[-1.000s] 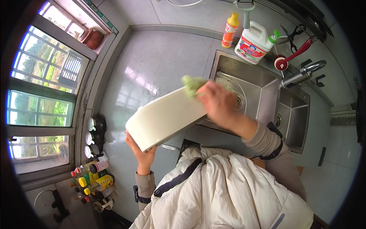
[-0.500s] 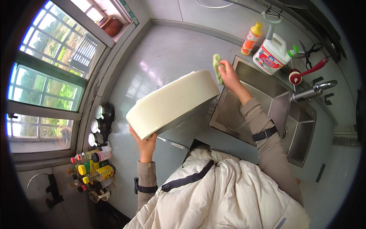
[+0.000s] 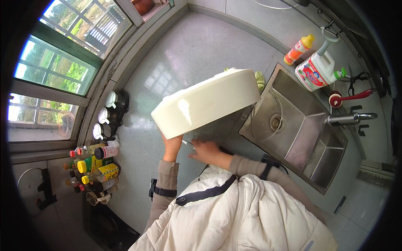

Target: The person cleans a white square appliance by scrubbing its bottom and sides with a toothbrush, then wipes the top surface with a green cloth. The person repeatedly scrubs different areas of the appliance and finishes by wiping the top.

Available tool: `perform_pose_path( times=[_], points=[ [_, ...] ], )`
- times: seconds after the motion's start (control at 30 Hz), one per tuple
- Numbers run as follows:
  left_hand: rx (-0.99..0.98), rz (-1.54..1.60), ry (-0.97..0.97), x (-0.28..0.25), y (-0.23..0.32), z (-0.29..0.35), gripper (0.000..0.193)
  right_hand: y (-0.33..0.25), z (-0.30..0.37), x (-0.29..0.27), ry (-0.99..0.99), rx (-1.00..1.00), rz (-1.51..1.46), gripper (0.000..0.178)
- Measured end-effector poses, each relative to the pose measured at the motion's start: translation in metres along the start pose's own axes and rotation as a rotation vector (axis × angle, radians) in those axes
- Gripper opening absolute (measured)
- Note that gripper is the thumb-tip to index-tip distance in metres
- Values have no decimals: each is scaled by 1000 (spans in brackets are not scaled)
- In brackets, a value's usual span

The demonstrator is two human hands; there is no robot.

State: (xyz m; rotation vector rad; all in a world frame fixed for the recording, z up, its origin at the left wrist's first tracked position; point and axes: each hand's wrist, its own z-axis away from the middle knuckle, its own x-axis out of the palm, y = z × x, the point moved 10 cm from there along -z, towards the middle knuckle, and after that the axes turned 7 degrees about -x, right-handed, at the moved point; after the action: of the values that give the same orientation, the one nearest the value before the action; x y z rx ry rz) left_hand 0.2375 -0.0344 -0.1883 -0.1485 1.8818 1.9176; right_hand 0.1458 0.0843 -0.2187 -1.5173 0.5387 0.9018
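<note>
A large cream-coloured box-like thing (image 3: 209,100) with rounded ends and a smooth, shiny side is tipped up over the grey counter. My left hand (image 3: 171,146) grips its lower left corner, the fingertips hidden behind it. Just to the right, my right hand (image 3: 207,152) is low over the counter at a thin white stick (image 3: 188,144), perhaps a brush handle. This hand is blurred, and whether its fingers have closed on the stick is unclear. A green cloth or sponge (image 3: 259,80) lies at the box's far right end, partly hidden behind it.
To the right is a steel double sink (image 3: 289,113) with a faucet (image 3: 351,118). Behind it stand an orange bottle (image 3: 299,49), a white spray jug (image 3: 316,69) and a red-handled brush (image 3: 356,96). Jars (image 3: 106,115) and several bottles (image 3: 96,167) line the left side below the window.
My right hand has let go of the green cloth and come back from the sink to the white stick. The view has shifted. My left hand still holds the box.
</note>
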Motion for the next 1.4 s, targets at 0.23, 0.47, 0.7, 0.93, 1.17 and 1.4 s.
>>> perform_pose_path(
  times=[0.23, 0.47, 0.7, 0.93, 1.17, 1.4],
  points=[
    [354, 130, 19, -43, 116, 22, 125, -8, -4, 38, 8, -115, 101, 20],
    [533, -207, -186, -40, 194, 4, 120, 2, 101, -132, 186, 79, -244, 20],
    [484, -255, -66, -40, 191, 18, 102, -11, 115, -244, 533, 183, -535, 23],
    [613, -257, 36, -33, 205, 33, 94, -48, 72, -255, 608, 175, -245, 20],
    [608, -277, 40, -32, 209, 36, 94, -12, 77, -273, 493, 511, -106, 28],
    [596, -259, 50, -32, 209, 37, 93, -8, 85, -277, 613, 454, 59, 23]
  ],
)
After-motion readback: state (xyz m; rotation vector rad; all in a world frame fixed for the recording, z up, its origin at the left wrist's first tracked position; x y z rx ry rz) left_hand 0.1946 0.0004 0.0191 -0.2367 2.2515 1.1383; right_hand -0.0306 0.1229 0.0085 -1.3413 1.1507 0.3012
